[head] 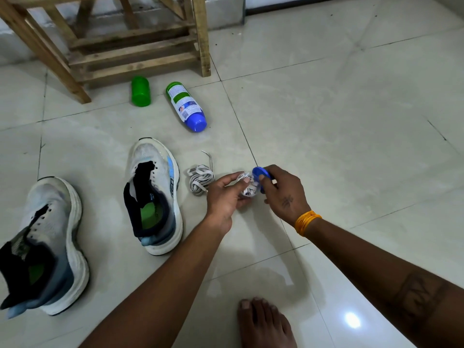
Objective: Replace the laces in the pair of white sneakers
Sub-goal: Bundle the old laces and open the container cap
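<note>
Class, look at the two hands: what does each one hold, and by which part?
Left hand grips a small clear container of white laces round its body; right hand pinches its blue lid by the rim.

Both hands meet over the tiled floor (351, 109). The left hand (223, 197) holds a small lace-filled container (248, 188); the right hand (286, 192) pinches its blue lid (259, 173). Two laceless sneakers (153, 194) stand left.

My two sneakers (153, 194) are white with black collars, green insoles and pale blue heels. The loose laces (200, 177) are grey-white, the lid (261, 175) in my right grip is blue, and my wristband (306, 222) is orange. One bottle (186, 106) is white with a green base and blue cap, the other (140, 91) plain green, on a glossy cream floor (351, 109).
</note>
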